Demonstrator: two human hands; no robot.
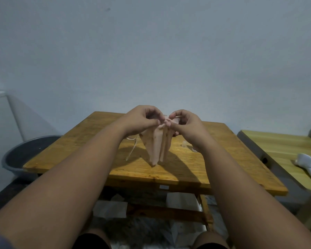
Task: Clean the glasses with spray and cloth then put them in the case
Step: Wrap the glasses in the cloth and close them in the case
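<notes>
Glasses [133,146] cloth-wrapped [157,146], temple toward viewer

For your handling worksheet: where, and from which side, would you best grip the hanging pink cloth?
Pinch the cloth at its bunched top edge, from above, as the left hand and right hand do; its folds hang loose to a narrow tip.

Wooden table [169,169]: small clear item [184,145] on top. Adjacent lighter table [276,146]: white cloth [309,167] on top.
</notes>
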